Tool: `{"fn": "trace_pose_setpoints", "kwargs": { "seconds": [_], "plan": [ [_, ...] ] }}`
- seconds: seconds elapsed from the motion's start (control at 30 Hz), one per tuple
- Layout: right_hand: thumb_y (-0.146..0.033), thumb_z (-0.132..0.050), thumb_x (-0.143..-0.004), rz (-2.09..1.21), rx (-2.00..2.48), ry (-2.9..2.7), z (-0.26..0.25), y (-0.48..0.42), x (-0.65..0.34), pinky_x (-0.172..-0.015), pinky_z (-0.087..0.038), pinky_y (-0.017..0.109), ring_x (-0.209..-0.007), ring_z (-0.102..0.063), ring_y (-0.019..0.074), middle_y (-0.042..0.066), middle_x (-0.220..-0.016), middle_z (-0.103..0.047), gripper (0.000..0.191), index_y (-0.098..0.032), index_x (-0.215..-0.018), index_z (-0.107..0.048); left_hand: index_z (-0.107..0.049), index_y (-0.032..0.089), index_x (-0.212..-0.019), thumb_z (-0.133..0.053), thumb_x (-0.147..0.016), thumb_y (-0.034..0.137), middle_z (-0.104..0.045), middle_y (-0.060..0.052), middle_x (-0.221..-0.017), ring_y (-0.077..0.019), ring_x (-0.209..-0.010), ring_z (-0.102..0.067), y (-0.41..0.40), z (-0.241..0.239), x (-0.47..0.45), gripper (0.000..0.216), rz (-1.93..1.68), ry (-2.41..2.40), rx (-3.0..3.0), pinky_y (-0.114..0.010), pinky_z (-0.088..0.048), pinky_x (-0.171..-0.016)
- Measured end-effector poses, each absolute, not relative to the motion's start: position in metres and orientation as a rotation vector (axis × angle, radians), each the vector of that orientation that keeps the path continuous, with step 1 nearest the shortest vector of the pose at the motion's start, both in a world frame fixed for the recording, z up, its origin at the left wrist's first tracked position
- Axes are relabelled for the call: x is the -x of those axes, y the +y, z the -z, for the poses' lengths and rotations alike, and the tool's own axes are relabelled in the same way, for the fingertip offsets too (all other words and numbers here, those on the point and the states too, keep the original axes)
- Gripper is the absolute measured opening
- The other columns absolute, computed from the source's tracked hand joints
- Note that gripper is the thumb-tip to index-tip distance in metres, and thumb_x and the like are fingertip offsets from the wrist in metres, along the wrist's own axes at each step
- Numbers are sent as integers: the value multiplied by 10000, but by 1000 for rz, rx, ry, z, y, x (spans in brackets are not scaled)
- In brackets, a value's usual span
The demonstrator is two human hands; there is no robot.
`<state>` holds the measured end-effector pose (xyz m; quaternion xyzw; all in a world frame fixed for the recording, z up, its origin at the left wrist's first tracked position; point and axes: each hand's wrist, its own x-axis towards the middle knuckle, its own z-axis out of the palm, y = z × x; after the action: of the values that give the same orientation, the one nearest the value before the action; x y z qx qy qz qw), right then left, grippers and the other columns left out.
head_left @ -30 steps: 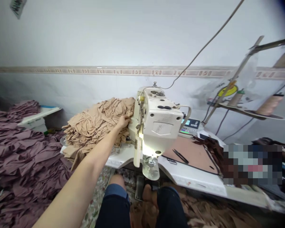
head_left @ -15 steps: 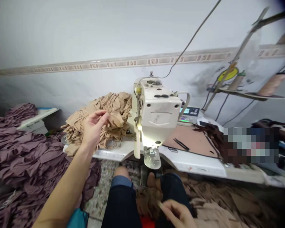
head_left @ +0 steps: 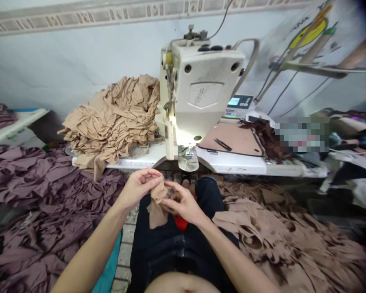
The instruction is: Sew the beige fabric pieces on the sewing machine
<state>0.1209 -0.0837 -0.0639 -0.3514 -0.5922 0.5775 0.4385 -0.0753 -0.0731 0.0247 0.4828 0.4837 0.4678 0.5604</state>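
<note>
Above my lap, my left hand [head_left: 144, 185] pinches the upper part of a small tan fabric piece [head_left: 158, 211], whose lower end hangs loose. My right hand [head_left: 183, 201] closes on the right side of the same piece, its thumb and fingers close to the left fingertips. Beyond the hands stands a white sewing machine [head_left: 201, 89] with its lamp lit over the needle area. A heaped pile of tan fabric pieces [head_left: 112, 118] lies left of the machine on the white table [head_left: 238, 162].
Thread snips [head_left: 222, 144] rest on a pinkish mat [head_left: 234, 136] right of the machine. Purple fabric [head_left: 55, 191] is heaped at left, brownish fabric [head_left: 262, 228] at lower right. A thread stand [head_left: 311, 67] rises at right beside a control panel [head_left: 238, 106].
My left hand has come down from the tan pile with a fabric piece to above my lap. My right hand has risen to meet it and grips the piece. The view has tilted down.
</note>
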Motion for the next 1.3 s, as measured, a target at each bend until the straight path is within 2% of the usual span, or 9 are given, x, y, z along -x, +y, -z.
{"fn": "trace_pose_setpoints", "kwargs": {
  "seconds": [0.2, 0.37, 0.47, 0.57, 0.73, 0.93, 1.03, 1.13, 1.3],
  "plan": [
    [-391, -776, -932, -1291, 1009, -1332, 82, -81, -140, -801, -597, 345, -992, -743, 263, 102, -1087, -779, 260, -205, -1112, -798, -760, 171, -1006, -947, -722, 494, -627, 34, -755, -6, -402, -346, -71, 1, 62, 470, -1252, 1207, -960, -147, -237, -336],
    [-369, -744, -971, -875, 1148, -1298, 73, -98, -148, -602, -528, 289, -743, -666, 195, 76, -901, -710, 201, -211, -849, -765, -726, 185, -1091, -895, -786, 527, -601, 42, -769, -45, -442, -451, -85, 23, 39, 489, -1353, 1214, -864, -174, -400, -373],
    [-336, -771, -935, -979, 1072, -1339, 73, -109, -130, -608, -561, 288, -754, -687, 195, 93, -1019, -752, 134, -216, -994, -777, -769, 188, -1116, -835, -857, 505, -720, -31, -927, -64, -489, -514, -96, 30, 21, 415, -1301, 1224, -914, -198, -450, -420],
    [-353, -803, -876, -1203, 977, -1288, 82, -107, -110, -728, -619, 313, -890, -733, 224, 103, -1172, -762, 387, -212, -1229, -729, -826, 208, -1105, -794, -910, 436, -771, -82, -1085, -116, -617, -627, -101, 31, 11, 301, -1277, 1249, -1081, -216, -498, -499],
    [-482, -699, -979, -1411, 991, -1291, 84, -88, -123, -593, -538, 264, -655, -672, 173, 35, -787, -755, 314, -181, -931, -775, -867, 249, -1077, -786, -918, 386, -745, -79, -1019, -183, -763, -695, -86, 31, 33, 225, -1325, 1328, -1389, -244, -555, -577],
    [-450, -802, -920, -1509, 946, -1637, 53, -88, -165, -625, -523, 264, -716, -701, 192, 33, -837, -789, 271, -180, -927, -832, -810, 189, -849, -924, -758, 424, -753, -58, -825, -160, -651, -685, -82, 43, 50, 276, -1128, 1244, -1167, -230, -537, -545],
    [-494, -806, -916, -1732, 803, -1711, 51, -89, -179, -668, -559, 281, -722, -709, 189, 33, -852, -801, 328, -171, -963, -843, -734, 170, -793, -966, -704, 442, -649, 15, -636, -72, -445, -513, -89, 47, 44, 368, -1094, 1198, -983, -171, -392, -415],
    [-501, -816, -894, -1614, 974, -1443, 60, -81, -195, -655, -579, 291, -731, -726, 201, 58, -837, -805, 349, -160, -964, -838, -723, 172, -907, -983, -701, 419, -624, 42, -705, -9, -387, -389, -93, 43, 42, 413, -1052, 1130, -905, -136, -236, -356],
    [-265, -867, -778, -1397, 972, -1480, 72, -75, -194, -712, -600, 286, -883, -747, 199, 103, -1329, -751, 535, -224, -1301, -763, -720, 205, -1109, -940, -784, 385, -617, 36, -856, 20, -389, -376, -89, 30, 44, 432, -969, 1006, -946, -130, -202, -354]
  ]
}}
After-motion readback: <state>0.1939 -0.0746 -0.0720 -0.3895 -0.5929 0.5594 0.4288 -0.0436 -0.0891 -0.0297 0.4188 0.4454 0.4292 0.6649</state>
